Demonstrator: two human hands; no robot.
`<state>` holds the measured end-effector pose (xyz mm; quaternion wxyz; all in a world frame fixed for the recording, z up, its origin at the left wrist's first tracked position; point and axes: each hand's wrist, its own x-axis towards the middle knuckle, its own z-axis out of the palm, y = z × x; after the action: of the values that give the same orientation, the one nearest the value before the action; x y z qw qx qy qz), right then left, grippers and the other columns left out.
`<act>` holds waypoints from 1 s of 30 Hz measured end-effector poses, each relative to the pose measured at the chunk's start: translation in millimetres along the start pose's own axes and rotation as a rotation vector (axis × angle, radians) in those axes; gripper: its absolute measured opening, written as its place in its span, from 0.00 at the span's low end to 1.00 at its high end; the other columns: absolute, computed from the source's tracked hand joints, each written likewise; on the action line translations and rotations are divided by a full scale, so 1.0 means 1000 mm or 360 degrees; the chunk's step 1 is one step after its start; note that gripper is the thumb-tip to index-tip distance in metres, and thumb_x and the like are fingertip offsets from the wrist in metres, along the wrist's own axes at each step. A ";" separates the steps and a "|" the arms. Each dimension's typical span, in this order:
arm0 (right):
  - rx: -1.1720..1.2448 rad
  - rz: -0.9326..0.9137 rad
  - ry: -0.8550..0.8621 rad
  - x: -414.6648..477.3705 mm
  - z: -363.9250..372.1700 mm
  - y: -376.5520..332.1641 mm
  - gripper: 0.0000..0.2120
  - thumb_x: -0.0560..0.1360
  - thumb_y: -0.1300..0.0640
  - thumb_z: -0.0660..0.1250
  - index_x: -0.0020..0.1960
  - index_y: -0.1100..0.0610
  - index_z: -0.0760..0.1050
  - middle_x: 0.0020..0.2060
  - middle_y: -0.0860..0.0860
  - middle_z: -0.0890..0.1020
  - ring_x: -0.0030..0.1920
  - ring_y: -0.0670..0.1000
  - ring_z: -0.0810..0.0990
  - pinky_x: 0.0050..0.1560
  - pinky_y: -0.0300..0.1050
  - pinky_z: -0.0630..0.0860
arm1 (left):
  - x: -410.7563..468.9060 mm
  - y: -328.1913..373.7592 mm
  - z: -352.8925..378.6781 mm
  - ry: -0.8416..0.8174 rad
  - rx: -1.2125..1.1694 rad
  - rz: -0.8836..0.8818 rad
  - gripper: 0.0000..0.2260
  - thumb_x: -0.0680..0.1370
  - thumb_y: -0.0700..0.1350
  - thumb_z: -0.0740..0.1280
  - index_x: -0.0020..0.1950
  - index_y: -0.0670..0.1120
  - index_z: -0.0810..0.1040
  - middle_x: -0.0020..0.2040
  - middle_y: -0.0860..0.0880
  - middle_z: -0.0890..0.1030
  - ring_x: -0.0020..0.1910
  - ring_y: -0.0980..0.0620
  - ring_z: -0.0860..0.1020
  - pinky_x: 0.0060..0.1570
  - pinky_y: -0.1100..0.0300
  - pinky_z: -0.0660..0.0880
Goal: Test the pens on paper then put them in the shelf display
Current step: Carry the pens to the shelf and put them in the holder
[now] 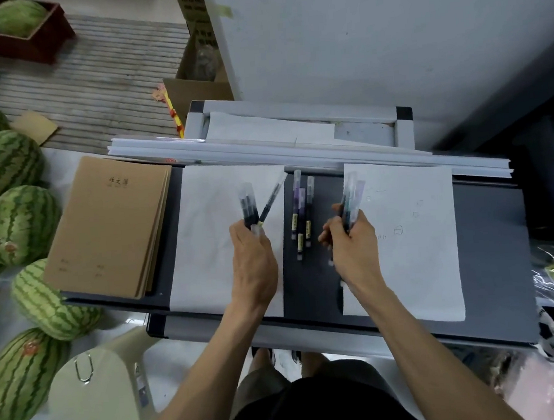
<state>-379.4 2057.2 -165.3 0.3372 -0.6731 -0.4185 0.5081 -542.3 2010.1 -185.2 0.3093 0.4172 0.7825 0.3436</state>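
At your far left lay the stack of brown notebooks (107, 223), well apart from the work. Next came the left sheet (209, 215) of white paper, and your left hand (255, 264) hovered over its right half. Its fingers were curled round a few black pens (249, 208) that pointed away from you, one of them splayed out to the right of the others.

In the dark strip of table (491, 259) between the two sheets lay the loose pens (302, 214). There were three or four of them, side by side, with their long axes running straight away from you, caps at the far end. That was the relation that mattered: they sat between your hands and parallel to the pens you held. By the look of it, your right hand was the nearer, its fingertips just beside the rightmost one.

Your right hand (351, 250) gripped a bundle of clear and purple pens (351, 197), also pointing away, at the left edge of the right sheet (418, 248). That sheet bore a few faint scribbles, which I would take for test marks. Blur hid how the lower fingers lay.

Beyond the papers stood a white tray frame (404, 133). I could not tell whether it was the shelf display. If it was, both handfuls already pointed towards it, and the loose pens would want gathering lengthwise first.
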 end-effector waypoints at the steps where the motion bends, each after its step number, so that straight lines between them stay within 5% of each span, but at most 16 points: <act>1: 0.0109 0.0021 -0.0095 0.000 0.002 -0.006 0.05 0.85 0.56 0.63 0.53 0.53 0.77 0.35 0.50 0.84 0.35 0.47 0.82 0.35 0.39 0.78 | 0.000 -0.001 -0.002 0.0005 -0.0004 0.0017 0.03 0.88 0.47 0.55 0.60 0.50 0.65 0.47 0.52 0.72 0.39 0.60 0.75 0.32 0.63 0.68; 6: 0.0621 0.0037 -0.0595 -0.003 0.024 -0.038 0.09 0.82 0.57 0.70 0.45 0.59 0.76 0.29 0.51 0.74 0.28 0.50 0.69 0.30 0.45 0.71 | -0.004 -0.001 -0.007 -0.0027 -0.0012 0.0175 0.04 0.88 0.44 0.55 0.61 0.46 0.66 0.50 0.48 0.72 0.41 0.62 0.73 0.36 0.54 0.73; 9: 0.0695 0.0009 -0.0658 0.001 0.037 -0.047 0.12 0.80 0.57 0.73 0.42 0.57 0.73 0.26 0.48 0.69 0.25 0.49 0.65 0.26 0.42 0.66 | -0.009 0.000 -0.007 -0.0077 -0.0022 0.0234 0.06 0.88 0.45 0.54 0.61 0.44 0.67 0.51 0.46 0.73 0.40 0.58 0.72 0.39 0.47 0.74; 12: 0.0697 -0.0010 -0.0618 0.005 0.045 -0.050 0.15 0.78 0.57 0.76 0.39 0.55 0.72 0.25 0.48 0.67 0.24 0.50 0.61 0.26 0.41 0.63 | -0.015 -0.002 -0.006 -0.0079 -0.0037 0.0326 0.06 0.88 0.45 0.53 0.61 0.44 0.67 0.52 0.47 0.71 0.41 0.59 0.72 0.38 0.54 0.72; 15: 0.0704 -0.0055 -0.0608 0.007 0.046 -0.053 0.07 0.77 0.58 0.76 0.41 0.54 0.82 0.25 0.48 0.69 0.24 0.50 0.62 0.26 0.42 0.63 | -0.019 -0.007 -0.004 -0.0065 -0.0082 0.0410 0.05 0.88 0.43 0.55 0.61 0.44 0.68 0.50 0.49 0.71 0.41 0.61 0.72 0.39 0.66 0.67; 20: 0.0572 -0.0212 -0.0595 0.001 0.033 -0.056 0.06 0.78 0.56 0.76 0.44 0.58 0.84 0.26 0.50 0.69 0.24 0.51 0.63 0.27 0.44 0.64 | -0.022 -0.012 -0.004 -0.0073 -0.0200 0.0401 0.12 0.87 0.49 0.56 0.70 0.50 0.67 0.53 0.53 0.75 0.48 0.65 0.75 0.46 0.72 0.71; 24: 0.0509 -0.0341 -0.0470 -0.006 0.026 -0.069 0.05 0.79 0.55 0.75 0.47 0.57 0.84 0.26 0.50 0.71 0.25 0.51 0.67 0.27 0.43 0.67 | -0.012 -0.004 -0.003 -0.0061 -0.0337 0.0593 0.16 0.87 0.54 0.57 0.75 0.55 0.66 0.65 0.54 0.77 0.64 0.58 0.77 0.61 0.67 0.73; 28: 0.0297 -0.0526 -0.0299 -0.012 0.026 -0.077 0.10 0.77 0.50 0.76 0.39 0.49 0.81 0.25 0.44 0.76 0.26 0.45 0.76 0.28 0.37 0.73 | 0.014 0.001 0.003 -0.0042 -0.0308 0.0762 0.11 0.87 0.46 0.59 0.69 0.49 0.66 0.63 0.47 0.76 0.59 0.48 0.79 0.56 0.50 0.80; 30: 0.0316 -0.0604 -0.0328 -0.016 0.028 -0.072 0.08 0.77 0.52 0.76 0.40 0.49 0.81 0.28 0.42 0.80 0.30 0.42 0.81 0.32 0.34 0.76 | 0.021 0.000 0.006 -0.0007 -0.0324 0.0797 0.10 0.86 0.42 0.62 0.65 0.50 0.66 0.60 0.46 0.77 0.57 0.50 0.80 0.53 0.49 0.80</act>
<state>-424.2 2074.5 -102.5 0.4467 -0.4905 -0.5178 0.5401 -547.4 2029.6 -192.6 0.2568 0.5652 0.6156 0.4854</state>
